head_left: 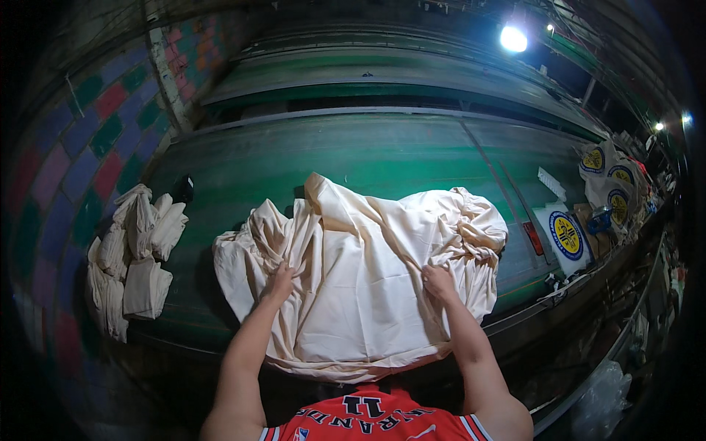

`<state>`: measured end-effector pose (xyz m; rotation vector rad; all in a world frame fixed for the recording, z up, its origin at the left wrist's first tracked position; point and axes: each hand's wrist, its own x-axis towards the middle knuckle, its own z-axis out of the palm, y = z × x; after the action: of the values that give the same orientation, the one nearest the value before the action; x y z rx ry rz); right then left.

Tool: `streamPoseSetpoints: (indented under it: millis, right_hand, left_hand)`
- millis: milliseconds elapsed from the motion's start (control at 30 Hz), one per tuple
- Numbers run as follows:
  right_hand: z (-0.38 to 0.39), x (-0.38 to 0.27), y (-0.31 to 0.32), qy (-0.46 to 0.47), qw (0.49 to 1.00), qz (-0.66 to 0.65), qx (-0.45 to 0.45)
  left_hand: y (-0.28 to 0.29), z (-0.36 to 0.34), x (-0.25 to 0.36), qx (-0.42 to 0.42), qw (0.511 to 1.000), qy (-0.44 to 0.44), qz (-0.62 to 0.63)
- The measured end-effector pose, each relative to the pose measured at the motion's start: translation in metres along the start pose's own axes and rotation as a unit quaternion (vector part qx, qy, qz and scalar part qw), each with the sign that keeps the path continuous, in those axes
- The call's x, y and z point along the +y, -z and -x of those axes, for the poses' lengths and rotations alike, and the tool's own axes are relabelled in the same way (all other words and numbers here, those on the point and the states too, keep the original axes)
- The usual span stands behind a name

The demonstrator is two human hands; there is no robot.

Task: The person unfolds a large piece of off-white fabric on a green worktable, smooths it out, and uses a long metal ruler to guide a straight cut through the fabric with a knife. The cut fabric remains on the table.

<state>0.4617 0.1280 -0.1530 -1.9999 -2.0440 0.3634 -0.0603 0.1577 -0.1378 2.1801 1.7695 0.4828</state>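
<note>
A wide cream cloth [360,294] lies heaped and wrinkled on the near part of a long green table [294,154], its lower edge hanging over the table's front side toward the person. Both hands are on it, well apart from each other. The left hand [279,280] has its fingers curled into the folds left of the middle, gripping a gathered bit of fabric; the right hand [439,281] is closed on the cloth in the same way, just beside the thick bunch of creases at the right end. Between them the fabric spreads fairly smooth — only a few soft creases run down it — while its far edge rises into a peak. At the table's left end sit folded cream bundles [136,246], some leaning on others, with a small black object [184,189] (too dark to make out) near them. To the right of the cloth lie a red tool [533,237] and a white sheet [566,235] bearing a round blue-and-yellow emblem; clear plastic with similar emblems [618,176] is piled beyond. A bright lamp [513,39] shines above the far tables.
</note>
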Motion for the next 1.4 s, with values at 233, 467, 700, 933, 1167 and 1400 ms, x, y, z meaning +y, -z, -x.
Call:
streamPoseSetpoints:
  millis: [233,467,700,933,1167,1400]
  right_hand:
    - [0.1,0.108,0.06,-0.131,0.852,0.191,-0.471]
    - [0.007,0.014,0.077,0.037,0.998,0.056,0.001]
    - [-0.094,-0.084,0.014,0.072,0.992,-0.093,0.053]
    - [-0.144,-0.111,-0.006,0.196,0.976,0.086,0.032]
    - [-0.184,-0.057,0.0,0.209,0.964,0.104,-0.127]
    - [-0.194,0.102,0.157,-0.039,0.866,-0.14,0.478]
  left_hand:
    - [0.09,0.061,-0.067,-0.361,0.895,0.237,-0.116]
    - [0.074,-0.018,-0.002,-0.112,0.977,0.104,0.148]
    - [0.006,-0.11,0.029,0.017,0.991,0.134,0.018]
    - [0.052,-0.059,0.138,-0.275,0.914,-0.166,0.247]
    - [0.133,-0.032,0.147,-0.059,0.965,-0.078,0.244]
    - [0.18,-0.035,0.051,0.428,0.896,0.117,-0.013]
